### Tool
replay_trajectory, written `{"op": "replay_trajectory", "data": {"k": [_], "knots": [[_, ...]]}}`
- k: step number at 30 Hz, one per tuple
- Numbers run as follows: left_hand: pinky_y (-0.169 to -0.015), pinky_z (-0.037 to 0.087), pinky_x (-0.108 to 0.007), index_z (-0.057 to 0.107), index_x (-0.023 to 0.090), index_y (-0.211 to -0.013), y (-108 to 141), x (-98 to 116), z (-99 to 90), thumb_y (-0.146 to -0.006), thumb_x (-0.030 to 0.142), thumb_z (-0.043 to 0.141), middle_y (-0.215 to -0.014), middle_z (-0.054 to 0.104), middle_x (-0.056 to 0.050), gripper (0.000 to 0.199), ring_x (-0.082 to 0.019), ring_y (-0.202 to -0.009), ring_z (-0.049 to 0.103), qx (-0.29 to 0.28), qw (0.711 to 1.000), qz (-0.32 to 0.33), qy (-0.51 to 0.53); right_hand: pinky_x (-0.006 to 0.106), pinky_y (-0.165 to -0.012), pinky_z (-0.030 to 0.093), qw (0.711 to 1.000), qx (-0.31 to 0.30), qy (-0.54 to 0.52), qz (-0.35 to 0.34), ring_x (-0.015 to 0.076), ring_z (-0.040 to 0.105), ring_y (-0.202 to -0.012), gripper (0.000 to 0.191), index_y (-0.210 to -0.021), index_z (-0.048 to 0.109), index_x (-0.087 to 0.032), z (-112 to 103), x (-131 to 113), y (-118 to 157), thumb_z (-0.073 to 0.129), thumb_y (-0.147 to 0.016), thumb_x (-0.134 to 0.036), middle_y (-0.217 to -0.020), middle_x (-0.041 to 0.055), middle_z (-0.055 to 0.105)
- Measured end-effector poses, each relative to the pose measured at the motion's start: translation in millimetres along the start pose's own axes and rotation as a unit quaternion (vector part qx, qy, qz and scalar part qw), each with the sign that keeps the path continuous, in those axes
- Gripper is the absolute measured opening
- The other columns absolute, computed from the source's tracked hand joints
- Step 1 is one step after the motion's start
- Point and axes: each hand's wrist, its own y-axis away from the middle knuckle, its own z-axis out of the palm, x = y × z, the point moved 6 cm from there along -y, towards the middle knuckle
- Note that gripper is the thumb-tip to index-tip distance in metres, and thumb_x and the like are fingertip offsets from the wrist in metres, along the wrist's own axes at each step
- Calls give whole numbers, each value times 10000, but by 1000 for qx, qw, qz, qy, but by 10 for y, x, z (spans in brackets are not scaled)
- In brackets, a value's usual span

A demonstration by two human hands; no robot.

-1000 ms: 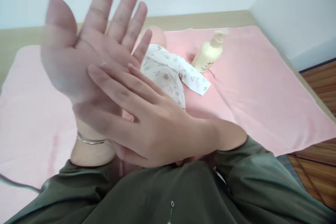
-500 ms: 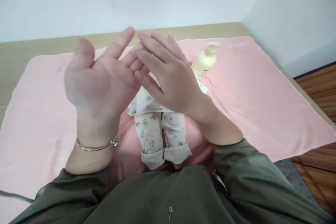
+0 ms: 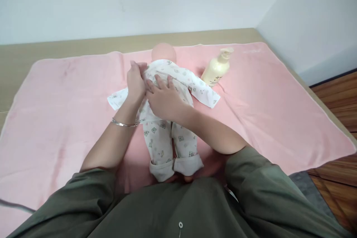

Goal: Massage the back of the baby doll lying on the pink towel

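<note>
A baby doll (image 3: pixel 158 139) in a white printed top and trousers lies stretched out, its bald head away from me and its feet near my body. No face shows. My right hand (image 3: pixel 164 98) rests flat on the doll's torso, fingers spread over the cloth. Beside it, my left hand (image 3: pixel 136 81) stands on its edge against the left side of the torso, thumb uppermost and holding nothing. Its fingers are partly hidden. A silver bangle (image 3: pixel 122 124) circles my left wrist.
Under the doll a pink blanket (image 3: pixel 264 111) covers much of the wooden table (image 3: pixel 223 33). A cream pump bottle (image 3: pixel 216 68) stands right of the doll, close to its sleeve. White walls rise behind and to the right. A grey cable (image 3: pixel 16 205) lies at lower left.
Both hands have come down from in front of the camera, where they were raised with fingers touching, onto the doll. Its head and sleeves are now uncovered to view.
</note>
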Motion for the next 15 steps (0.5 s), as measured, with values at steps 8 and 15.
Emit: {"op": "replay_trajectory", "data": {"k": [8, 15], "knots": [[-1125, 488, -443, 732, 181, -1119, 41, -265, 66, -1031, 455, 375, -1205, 764, -121, 458, -262, -1187, 673, -12, 950, 223, -218, 621, -1357, 177, 979, 51, -114, 160, 360, 191, -1647, 613, -1632, 358, -157, 63, 766, -333, 398, -1070, -400, -1758, 120, 209], [-1113, 517, -402, 726, 199, -1146, 43, -274, 102, -946, 263, 451, -1244, 766, -84, 346, -247, -1193, 679, -16, 947, 195, -254, 658, -1320, 231, 968, 98, -80, 216, 432, 261, -1607, 637, -1613, 343, -27, 104, 524, -132, 398, -1047, -312, -1699, 235, 303]]}}
